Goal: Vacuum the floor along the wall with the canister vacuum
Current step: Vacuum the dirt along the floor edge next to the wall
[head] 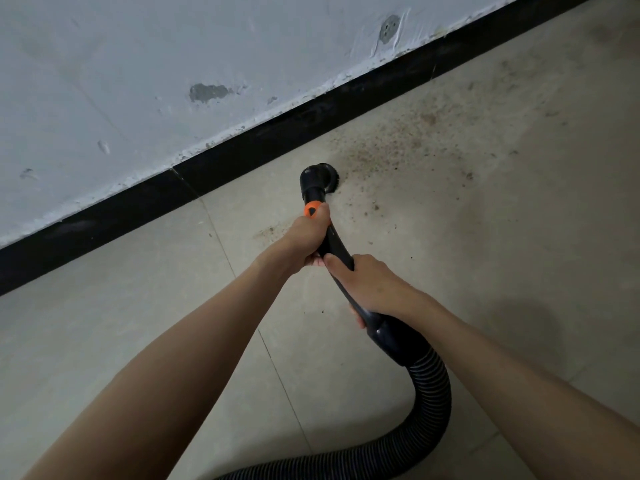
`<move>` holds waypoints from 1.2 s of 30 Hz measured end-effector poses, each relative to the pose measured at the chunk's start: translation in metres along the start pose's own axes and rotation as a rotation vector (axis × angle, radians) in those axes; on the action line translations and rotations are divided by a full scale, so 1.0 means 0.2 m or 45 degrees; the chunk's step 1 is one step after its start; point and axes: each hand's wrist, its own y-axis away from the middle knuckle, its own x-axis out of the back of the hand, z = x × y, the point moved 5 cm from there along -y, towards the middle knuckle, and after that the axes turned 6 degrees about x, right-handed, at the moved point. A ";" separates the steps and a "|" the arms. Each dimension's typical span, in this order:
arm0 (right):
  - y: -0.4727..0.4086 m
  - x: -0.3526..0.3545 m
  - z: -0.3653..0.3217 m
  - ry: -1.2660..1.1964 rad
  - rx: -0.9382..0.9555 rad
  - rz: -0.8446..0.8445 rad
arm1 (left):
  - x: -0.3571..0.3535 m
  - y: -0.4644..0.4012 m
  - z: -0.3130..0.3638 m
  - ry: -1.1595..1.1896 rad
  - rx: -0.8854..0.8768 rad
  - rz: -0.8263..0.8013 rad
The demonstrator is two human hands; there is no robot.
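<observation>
A black vacuum handle (334, 242) with an orange collar (311, 209) ends in a round brush nozzle (323, 176) pressed to the tiled floor, close to the black baseboard (242, 147). My left hand (304, 239) grips the handle just behind the orange collar. My right hand (363, 282) holds the curved handle lower down. The ribbed black hose (431, 393) loops from the handle down to the bottom edge. Brown dirt specks (398, 140) lie scattered on the floor to the right of the nozzle, along the wall. The canister itself is out of view.
A pale grey wall (138, 64) with chipped patches runs diagonally from lower left to upper right above the baseboard. Beige floor tiles (519, 220) with thin grout lines fill everything else. A shadow falls on the floor at the right.
</observation>
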 end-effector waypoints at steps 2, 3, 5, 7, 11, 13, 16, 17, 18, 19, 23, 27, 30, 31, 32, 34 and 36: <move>-0.01 0.03 0.02 -0.032 0.000 0.034 | -0.03 -0.02 0.03 -0.027 -0.012 0.000; -0.01 0.04 0.03 -0.037 -0.001 0.048 | -0.05 -0.02 0.04 -0.040 -0.016 -0.002; -0.03 0.06 0.04 -0.046 -0.004 0.067 | -0.07 -0.04 0.06 -0.053 -0.023 -0.014; -0.04 0.06 0.05 -0.051 -0.002 0.070 | -0.07 -0.06 0.06 -0.062 -0.023 -0.028; -0.05 0.02 0.06 0.004 -0.003 0.066 | -0.06 -0.08 0.01 -0.015 -0.007 -0.081; -0.07 0.00 0.05 0.035 0.004 0.053 | -0.04 -0.09 -0.01 0.042 0.008 -0.108; -0.09 -0.03 0.02 0.031 0.020 0.013 | 0.02 -0.08 -0.04 0.109 0.036 -0.138; -0.09 -0.04 0.00 0.034 0.022 -0.001 | 0.04 -0.08 -0.05 0.122 0.045 -0.145; -0.09 -0.06 -0.02 0.040 0.026 -0.016 | 0.07 -0.07 -0.06 0.130 0.052 -0.144; -0.10 -0.08 -0.04 0.043 0.032 -0.030 | 0.10 -0.07 -0.07 0.133 0.058 -0.136; -0.12 -0.17 -0.18 0.042 0.055 -0.089 | 0.27 -0.05 -0.11 0.173 0.060 -0.079; -0.12 -0.27 -0.28 0.068 0.061 -0.183 | 0.42 -0.01 -0.20 0.187 0.057 0.014; -0.10 -0.35 -0.30 0.061 0.063 -0.235 | 0.48 0.03 -0.28 0.210 0.064 0.054; -0.08 -0.37 -0.31 0.056 0.066 -0.249 | 0.50 0.05 -0.30 0.221 0.065 0.069; -0.07 -0.39 -0.31 0.051 0.071 -0.266 | 0.51 0.06 -0.32 0.228 0.064 0.088; -0.05 -0.42 -0.32 0.033 0.075 -0.296 | 0.53 0.09 -0.35 0.249 0.060 0.123; -0.01 -0.44 -0.32 0.023 0.071 -0.322 | 0.54 0.13 -0.39 0.273 0.068 0.138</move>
